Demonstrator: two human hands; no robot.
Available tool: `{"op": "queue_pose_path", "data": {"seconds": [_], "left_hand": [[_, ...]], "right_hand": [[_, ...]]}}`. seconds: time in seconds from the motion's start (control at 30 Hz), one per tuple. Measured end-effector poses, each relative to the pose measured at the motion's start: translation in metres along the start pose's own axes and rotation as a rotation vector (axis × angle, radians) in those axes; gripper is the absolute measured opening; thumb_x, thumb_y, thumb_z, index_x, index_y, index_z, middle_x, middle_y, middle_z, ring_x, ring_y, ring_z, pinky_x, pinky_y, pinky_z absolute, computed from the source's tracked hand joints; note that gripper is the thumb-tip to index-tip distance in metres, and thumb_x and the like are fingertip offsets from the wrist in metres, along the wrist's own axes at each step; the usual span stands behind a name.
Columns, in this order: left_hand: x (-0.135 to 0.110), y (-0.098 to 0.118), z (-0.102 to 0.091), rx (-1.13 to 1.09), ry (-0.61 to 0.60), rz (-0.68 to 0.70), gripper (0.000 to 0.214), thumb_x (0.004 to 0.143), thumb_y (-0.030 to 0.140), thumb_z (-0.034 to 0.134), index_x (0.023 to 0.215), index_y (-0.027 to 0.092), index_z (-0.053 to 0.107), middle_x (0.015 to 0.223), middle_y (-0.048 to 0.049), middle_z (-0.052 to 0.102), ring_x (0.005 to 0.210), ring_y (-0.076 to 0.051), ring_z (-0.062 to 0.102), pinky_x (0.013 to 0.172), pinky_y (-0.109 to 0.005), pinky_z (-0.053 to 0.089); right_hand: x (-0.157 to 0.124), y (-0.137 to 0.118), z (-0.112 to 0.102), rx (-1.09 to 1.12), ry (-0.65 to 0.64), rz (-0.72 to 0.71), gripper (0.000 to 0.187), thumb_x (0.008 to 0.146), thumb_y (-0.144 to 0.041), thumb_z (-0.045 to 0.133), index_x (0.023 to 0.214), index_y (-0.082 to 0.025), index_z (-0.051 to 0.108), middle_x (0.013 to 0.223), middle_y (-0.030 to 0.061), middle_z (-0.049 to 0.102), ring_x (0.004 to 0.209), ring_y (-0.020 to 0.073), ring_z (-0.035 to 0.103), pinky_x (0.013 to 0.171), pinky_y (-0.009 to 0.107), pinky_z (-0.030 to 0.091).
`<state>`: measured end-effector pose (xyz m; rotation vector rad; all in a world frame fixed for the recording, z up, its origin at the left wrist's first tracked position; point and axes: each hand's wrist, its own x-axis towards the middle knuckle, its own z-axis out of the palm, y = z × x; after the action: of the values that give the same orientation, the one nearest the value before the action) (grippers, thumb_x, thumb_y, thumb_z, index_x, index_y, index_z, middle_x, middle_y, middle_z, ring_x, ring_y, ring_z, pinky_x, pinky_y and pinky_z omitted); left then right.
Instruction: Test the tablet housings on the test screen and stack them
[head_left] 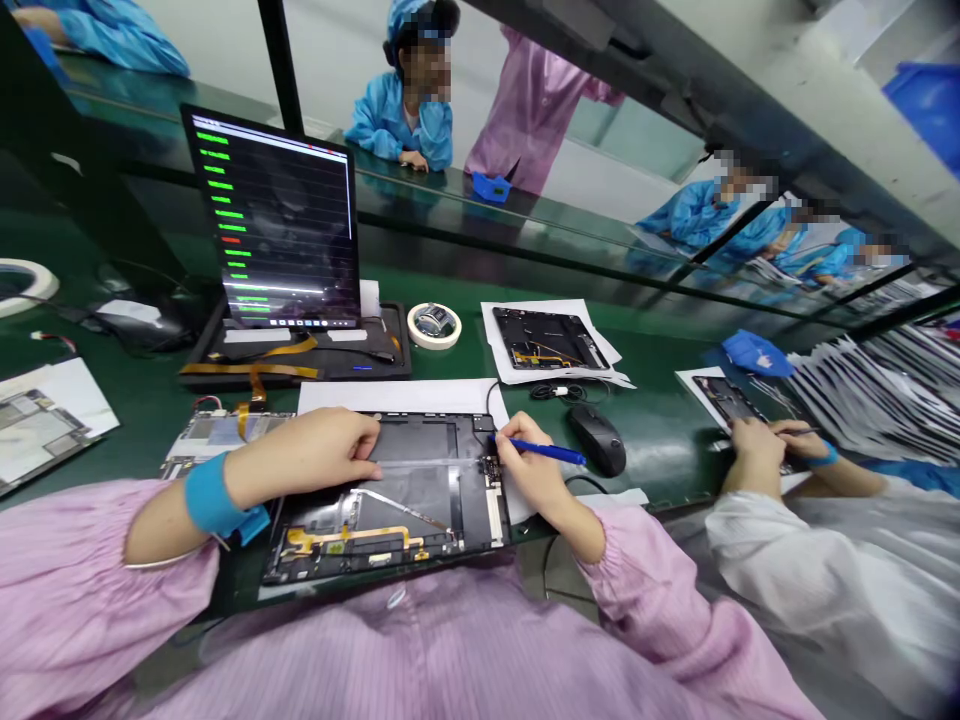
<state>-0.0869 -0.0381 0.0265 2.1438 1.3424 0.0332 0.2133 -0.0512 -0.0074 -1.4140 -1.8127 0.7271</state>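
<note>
An opened tablet chassis lies in front of me on the green bench, its black inner panels and orange flex cables showing. My left hand rests on its upper left part, fingers curled and pressing down on it. My right hand pinches a blue-handled tool like a pen, its tip at the connector strip on the chassis's right edge. A blue wrist strap sits on my left wrist.
A lit screen stands on a black tray behind the chassis. Beside it are a tape roll, another open chassis on paper and a black mouse. A co-worker's hands work at the right.
</note>
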Motion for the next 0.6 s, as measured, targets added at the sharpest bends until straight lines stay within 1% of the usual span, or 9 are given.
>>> {"op": "queue_pose_path", "data": {"seconds": [0.07,0.13,0.2,0.27,0.33,0.4,0.5,0.53,0.6], "left_hand": [[0.0,0.002,-0.001,-0.018,-0.019,-0.001,0.034,0.071,0.051,0.06,0.061,0.021,0.049,0.06,0.001,0.059,0.054,-0.015,0.05,0.05,-0.025,0.026],[0.0,0.004,-0.003,-0.036,-0.045,-0.003,0.034,0.072,0.05,0.06,0.061,0.02,0.048,0.058,0.0013,0.057,0.054,-0.014,0.049,0.05,-0.025,0.026],[0.0,0.004,-0.005,-0.065,-0.069,-0.002,0.034,0.073,0.05,0.059,0.061,0.02,0.048,0.057,0.0016,0.056,0.054,-0.014,0.048,0.05,-0.024,0.028],[-0.001,0.001,-0.007,-0.114,-0.09,0.018,0.034,0.074,0.05,0.058,0.062,0.02,0.05,0.059,0.0017,0.056,0.055,-0.014,0.049,0.05,-0.023,0.03],[-0.001,-0.005,-0.008,-0.167,-0.108,0.052,0.032,0.074,0.049,0.057,0.065,0.019,0.052,0.061,0.0015,0.058,0.056,-0.013,0.049,0.05,-0.023,0.031],[-0.002,-0.012,-0.009,-0.207,-0.12,0.073,0.029,0.075,0.047,0.056,0.067,0.019,0.054,0.062,0.0014,0.058,0.055,-0.013,0.049,0.05,-0.022,0.032],[-0.002,-0.019,-0.01,-0.253,-0.135,0.09,0.022,0.073,0.039,0.055,0.069,0.018,0.058,0.063,0.0008,0.06,0.056,-0.013,0.051,0.051,-0.021,0.034],[-0.001,-0.02,-0.01,-0.264,-0.14,0.099,0.019,0.072,0.035,0.054,0.07,0.018,0.06,0.064,0.0005,0.061,0.057,-0.013,0.052,0.052,-0.021,0.035],[-0.001,-0.019,-0.01,-0.279,-0.136,0.113,0.015,0.069,0.028,0.052,0.071,0.017,0.062,0.066,0.0001,0.062,0.059,-0.013,0.053,0.054,-0.021,0.037]], "right_hand": [[0.0,-0.003,-0.004,0.016,-0.013,-0.012,0.014,0.078,-0.021,0.052,0.066,-0.022,0.044,0.059,-0.0052,0.049,0.054,0.0109,0.048,0.054,0.023,0.036],[0.007,-0.012,-0.01,-0.027,-0.006,-0.056,0.016,0.079,-0.022,0.051,0.065,-0.022,0.043,0.058,-0.0048,0.049,0.053,0.0108,0.048,0.054,0.023,0.036],[0.023,-0.024,-0.014,-0.198,-0.011,-0.103,0.011,0.08,-0.023,0.051,0.07,-0.022,0.047,0.061,-0.0039,0.053,0.055,0.0114,0.05,0.055,0.023,0.037],[0.046,-0.036,-0.012,-0.505,-0.07,-0.113,0.002,0.081,-0.022,0.051,0.08,-0.022,0.053,0.069,-0.0016,0.06,0.062,0.0136,0.055,0.059,0.024,0.038],[0.074,-0.044,-0.003,-0.779,-0.137,-0.097,0.011,0.082,-0.018,0.05,0.09,-0.022,0.057,0.081,0.0019,0.065,0.073,0.0169,0.06,0.063,0.026,0.039],[0.1,-0.045,0.012,-0.911,-0.176,-0.09,0.017,0.081,-0.012,0.049,0.092,-0.02,0.059,0.089,0.006,0.067,0.082,0.0199,0.061,0.066,0.027,0.04],[0.13,-0.043,0.031,-0.948,-0.181,-0.105,0.024,0.078,-0.006,0.048,0.095,-0.015,0.061,0.09,0.0115,0.066,0.086,0.0234,0.061,0.07,0.03,0.043],[0.137,-0.043,0.035,-0.957,-0.17,-0.122,0.027,0.078,-0.005,0.047,0.1,-0.013,0.061,0.093,0.0133,0.066,0.09,0.0246,0.06,0.073,0.031,0.044],[0.151,-0.046,0.04,-0.959,-0.142,-0.183,0.037,0.081,-0.006,0.044,0.116,-0.011,0.056,0.106,0.0163,0.062,0.101,0.0263,0.056,0.081,0.033,0.044]]}}
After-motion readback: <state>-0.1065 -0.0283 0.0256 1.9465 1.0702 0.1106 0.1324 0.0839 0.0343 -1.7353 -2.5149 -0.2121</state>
